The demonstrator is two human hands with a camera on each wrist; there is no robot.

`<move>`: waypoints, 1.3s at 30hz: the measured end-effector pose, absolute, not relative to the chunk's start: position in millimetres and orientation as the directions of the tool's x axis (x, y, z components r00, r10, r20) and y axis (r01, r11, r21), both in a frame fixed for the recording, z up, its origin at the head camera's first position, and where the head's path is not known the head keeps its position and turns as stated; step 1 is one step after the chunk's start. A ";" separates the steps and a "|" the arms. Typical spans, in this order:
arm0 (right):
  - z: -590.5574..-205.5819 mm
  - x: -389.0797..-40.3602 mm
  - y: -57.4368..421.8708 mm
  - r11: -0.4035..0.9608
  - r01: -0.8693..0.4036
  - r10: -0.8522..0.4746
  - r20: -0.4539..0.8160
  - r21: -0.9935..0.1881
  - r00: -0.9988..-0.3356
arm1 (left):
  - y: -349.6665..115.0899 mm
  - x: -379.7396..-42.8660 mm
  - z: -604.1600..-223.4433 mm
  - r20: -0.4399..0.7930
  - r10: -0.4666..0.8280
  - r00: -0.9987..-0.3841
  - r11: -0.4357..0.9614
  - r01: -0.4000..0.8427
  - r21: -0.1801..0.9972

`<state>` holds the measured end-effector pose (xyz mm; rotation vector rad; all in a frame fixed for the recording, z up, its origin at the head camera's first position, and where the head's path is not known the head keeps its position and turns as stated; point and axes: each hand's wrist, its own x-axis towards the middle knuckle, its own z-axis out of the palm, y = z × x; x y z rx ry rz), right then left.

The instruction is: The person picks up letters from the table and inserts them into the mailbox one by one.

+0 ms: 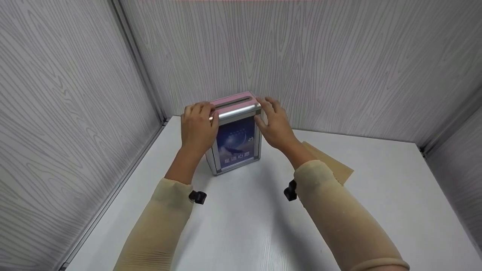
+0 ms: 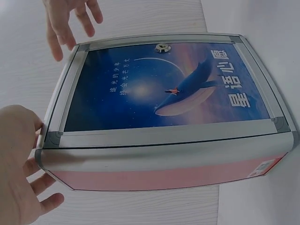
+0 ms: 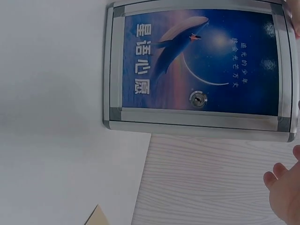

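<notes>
A suggestion box with pink panels, silver metal edges and a slot in its top stands upright on the white table. Its front carries a blue whale poster and a round key lock. My left hand rests at the top left corner, thumb at the front edge and fingers loosely spread over the top and side. At the top right corner is my right hand, fingers loosely extended; the right wrist view shows this hand a little apart from the box's edge.
A flat brown paper piece lies on the table to the right, partly behind my right forearm. Close behind the box rises a grey wood-grain panel, with another side panel on the left. Each sleeve cuff has a small black camera.
</notes>
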<state>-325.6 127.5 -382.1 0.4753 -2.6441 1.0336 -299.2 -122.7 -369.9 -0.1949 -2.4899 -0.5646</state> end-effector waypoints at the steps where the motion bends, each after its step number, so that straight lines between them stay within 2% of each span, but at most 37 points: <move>1: -382.6 -325.7 130.7 0.689 -0.390 -0.203 0.354 -0.612 -0.913 | -122.1 -298.6 -370.2 0.570 0.012 -0.822 0.897 0.260 0.356; 9: -395.2 -327.2 164.4 0.650 -0.368 -0.180 0.337 -0.664 -0.924 | -101.2 -280.8 -376.0 0.644 0.029 -0.764 0.877 0.329 0.351; 14: -406.2 -329.1 193.2 0.638 -0.307 -0.133 0.292 -0.706 -0.947 | -74.9 -265.4 -385.4 0.702 0.053 -0.710 0.834 0.418 0.360; 18: -421.4 -330.1 222.8 0.619 -0.243 -0.075 0.251 -0.747 -0.965 | -53.9 -257.3 -402.8 0.709 0.077 -0.701 0.787 0.479 0.388; 25: -459.6 -315.0 279.1 0.567 -0.108 0.033 0.153 -0.817 -0.988 | -20.6 -254.3 -445.3 0.608 0.162 -0.777 0.719 0.515 0.467; 31: -484.7 -301.5 320.9 0.529 -0.067 0.104 0.143 -0.846 -0.984 | 3.6 -257.6 -472.5 0.492 0.221 -0.842 0.635 0.507 0.583; 35: -502.8 -293.1 342.9 0.505 -0.007 0.174 0.110 -0.863 -0.979 | 14.7 -260.4 -491.5 0.404 0.260 -0.877 0.593 0.476 0.649; 39: -518.9 -284.0 362.7 0.498 0.083 0.256 0.054 -0.863 -0.965 | 24.6 -264.5 -505.4 0.276 0.280 -0.920 0.534 0.388 0.751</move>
